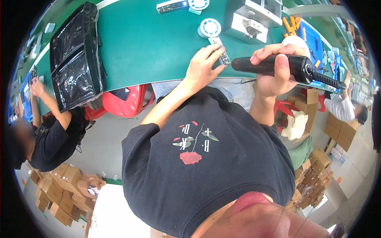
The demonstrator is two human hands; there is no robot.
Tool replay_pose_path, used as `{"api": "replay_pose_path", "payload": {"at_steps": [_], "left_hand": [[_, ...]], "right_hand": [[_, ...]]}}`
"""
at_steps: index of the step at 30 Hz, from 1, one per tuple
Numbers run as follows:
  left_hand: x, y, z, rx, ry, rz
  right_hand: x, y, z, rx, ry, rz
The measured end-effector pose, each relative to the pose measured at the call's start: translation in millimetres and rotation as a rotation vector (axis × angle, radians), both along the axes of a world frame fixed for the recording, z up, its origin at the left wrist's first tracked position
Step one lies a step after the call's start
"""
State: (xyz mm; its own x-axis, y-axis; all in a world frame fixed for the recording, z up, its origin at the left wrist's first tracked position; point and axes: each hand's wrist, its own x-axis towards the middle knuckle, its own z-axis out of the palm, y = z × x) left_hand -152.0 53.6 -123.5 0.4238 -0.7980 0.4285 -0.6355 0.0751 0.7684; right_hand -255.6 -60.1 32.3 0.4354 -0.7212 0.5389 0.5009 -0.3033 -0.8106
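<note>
My right hand point(279, 67) is wrapped round a black electric screwdriver point(291, 66), held nearly level, its cord trailing to the right. The screwdriver's nose points left, close to the lower end of a small white device like a handheld fan point(210, 27). That device has a round head and a narrow handle with its inner parts bare. On the handle lies my left hand point(204, 65), thumb and fingers closed about its sides against the green table point(151, 51). Whether the bit touches a screw is too small to tell.
A similar white device point(198, 4) lies at the far edge. Behind my right hand stands a grey metal machine point(252, 23), with orange-handled tools point(291, 25) and a blue tray point(311, 39) beyond. A shiny black bag point(75, 59) lies left. Other people work at both sides.
</note>
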Motion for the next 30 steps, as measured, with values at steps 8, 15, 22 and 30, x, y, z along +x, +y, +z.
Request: {"api": "replay_pose_path", "payload": {"at_steps": [8, 15, 22, 30], "left_hand": [[0, 1, 0, -0.018, -0.022, 0.005], [-2, 0, 1, 0.015, -0.007, 0.016], [-2, -1, -2, -0.013, -0.091, 0.018], [-2, 1, 0, 0.036, -0.073, 0.009]], "right_hand": [[5, 1, -12, -0.038, 0.004, 0.044], [3, 3, -23, -0.123, 0.006, 0.104], [-5, 5, -17, -0.141, 0.021, 0.237], [-12, 13, -24, -0.132, 0.044, 0.313]]}}
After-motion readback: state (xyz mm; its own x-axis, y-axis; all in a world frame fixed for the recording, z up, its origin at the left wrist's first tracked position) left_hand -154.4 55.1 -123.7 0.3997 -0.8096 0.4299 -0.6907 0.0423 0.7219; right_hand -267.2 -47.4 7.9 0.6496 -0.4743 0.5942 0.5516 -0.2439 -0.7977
